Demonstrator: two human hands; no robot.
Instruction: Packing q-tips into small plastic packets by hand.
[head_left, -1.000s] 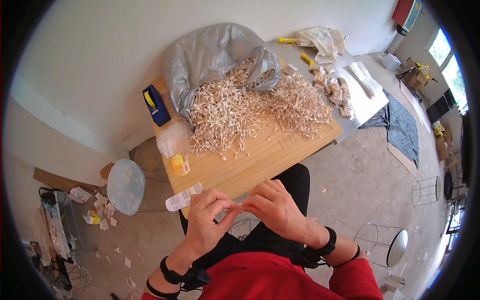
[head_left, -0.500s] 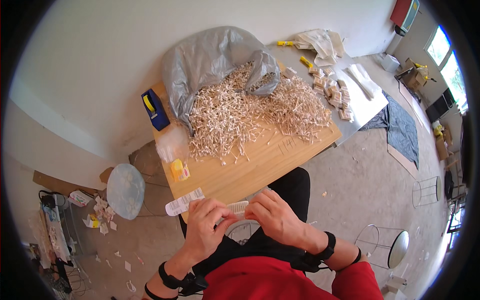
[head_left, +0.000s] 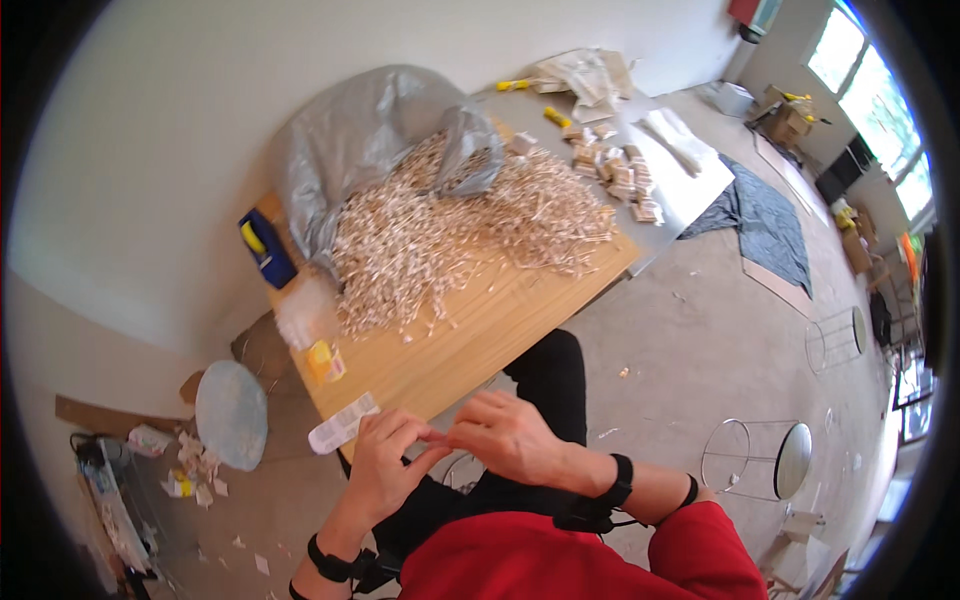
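Note:
Close together in front of my lap, both hands are closed in a pinch. The fingertips of my left hand (head_left: 390,462) meet those of my right hand (head_left: 512,440). Between them was a small clear bag of cotton swabs half a second ago; my fingers and blur now hide it. A white printed label strip (head_left: 343,422) lies at the table's near left corner, just beyond my left hand. Loose cotton swabs (head_left: 400,245) are heaped on the wooden table (head_left: 470,335), partly spilling from a large grey plastic bag (head_left: 330,145).
A blue tape dispenser (head_left: 266,248), clear bags (head_left: 307,312) and a yellow packet (head_left: 324,362) line the table's left side. Small bundled swab packs (head_left: 622,172) sit on the metal table beyond. Stools (head_left: 232,415) stand left and right; paper scraps litter the floor.
The view has swung, shifting the table leftward in the picture. My hands stay pinched together, but the pale swab bag that showed between them is now hidden.

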